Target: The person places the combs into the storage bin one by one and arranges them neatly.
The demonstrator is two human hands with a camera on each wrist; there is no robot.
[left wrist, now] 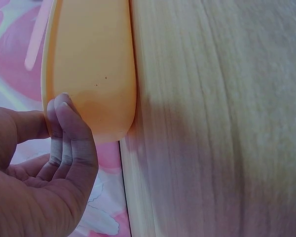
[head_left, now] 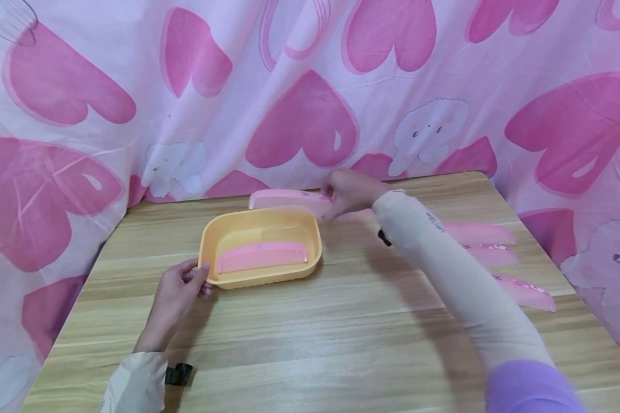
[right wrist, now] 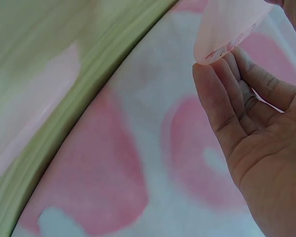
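Note:
A yellow plastic basin [head_left: 263, 280] stands left of the table's middle, with a pink comb [head_left: 262, 256] lying inside, teeth toward me. My left hand [head_left: 178, 292] pinches the basin's near left rim between thumb and fingers; the left wrist view shows the fingertips against the outside wall [left wrist: 101, 64]. Behind the basin, my right hand [head_left: 352, 194] grips one end of another pink comb [head_left: 284, 198], whose far end reaches left past the basin's back rim. In the right wrist view, the fingers [right wrist: 219, 98] bear on that comb's printed edge [right wrist: 229, 32].
Another pink comb [head_left: 360, 215] lies under the right hand near the table's back edge. Several more pink combs [head_left: 480, 233] lie at the right, partly hidden by the right forearm. A heart-patterned pink curtain [head_left: 299, 120] hangs right behind the wooden table [head_left: 299, 344].

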